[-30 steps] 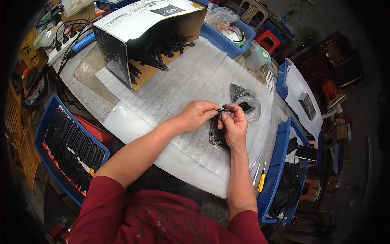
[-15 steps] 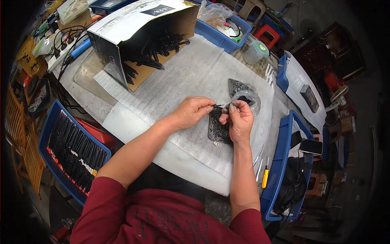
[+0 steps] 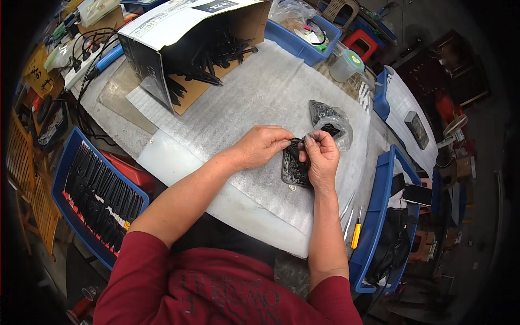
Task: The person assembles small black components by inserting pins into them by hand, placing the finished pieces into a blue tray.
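At frame centre we hold a small black part (image 3: 297,142) between both hands — left hand (image 3: 261,145) and right hand (image 3: 322,157) each pinching an end with closed fingertips, likely to keep it steady over the tray (image 3: 295,168) of dark pieces below. A clear bag (image 3: 337,127) lies just beyond. Upper left, a tipped box (image 3: 179,38) spills black sticks; a blue bin (image 3: 97,200) sits lower left — neither in the way.

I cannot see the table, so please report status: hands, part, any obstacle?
Left hand and right hand pinch one small black part. Black tray directly below. Nothing blocks.
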A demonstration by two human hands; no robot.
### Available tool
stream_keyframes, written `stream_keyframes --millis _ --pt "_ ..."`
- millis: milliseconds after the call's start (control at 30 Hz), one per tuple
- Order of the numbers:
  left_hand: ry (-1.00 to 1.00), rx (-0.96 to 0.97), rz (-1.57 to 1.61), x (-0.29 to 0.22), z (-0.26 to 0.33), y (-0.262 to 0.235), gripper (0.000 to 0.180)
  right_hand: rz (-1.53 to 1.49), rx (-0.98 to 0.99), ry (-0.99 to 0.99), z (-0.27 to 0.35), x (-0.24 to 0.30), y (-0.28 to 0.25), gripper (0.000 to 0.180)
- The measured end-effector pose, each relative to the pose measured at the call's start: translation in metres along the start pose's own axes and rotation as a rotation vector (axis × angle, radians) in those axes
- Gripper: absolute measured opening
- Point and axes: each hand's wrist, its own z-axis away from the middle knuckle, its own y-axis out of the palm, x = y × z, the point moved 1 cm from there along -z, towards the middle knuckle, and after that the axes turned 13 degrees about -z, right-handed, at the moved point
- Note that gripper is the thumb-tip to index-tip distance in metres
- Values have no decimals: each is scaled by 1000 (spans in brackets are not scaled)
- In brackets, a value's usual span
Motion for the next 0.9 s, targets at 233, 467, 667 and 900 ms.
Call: stream_keyframes --millis 233,467,667,900 --pt "-12 8 4 1 1 2 15 149 17 8 2 2 5 8" --pt "55 -5 -30 2 1 4 15 412 31 -65 2 -5 -7 15" --pt "48 -8 -15 2 1 4 15 230 -1 -30 2 2 -1 15" --pt "61 -1 -24 3 2 4 15 237 93 -2 4 -2 0 6"
